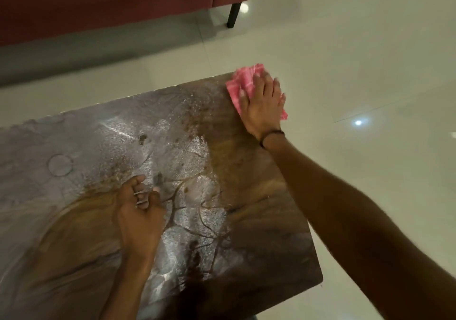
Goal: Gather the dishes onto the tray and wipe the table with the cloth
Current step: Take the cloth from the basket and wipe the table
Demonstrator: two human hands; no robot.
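A pink cloth point(243, 80) lies at the far right corner of the dark wooden table point(98, 151). My right hand point(262, 107) presses flat on the cloth with its fingers spread. My left hand point(138, 211) hovers over or rests on the middle of the table with its fingers loosely curled, holding nothing. The table top shows wet smears, dusty film and a round ring mark. No dishes or tray are in view.
A red sofa point(111, 1) with a black leg point(233, 14) stands beyond the table. Glossy pale floor tiles point(357, 60) surround the table on the far and right sides.
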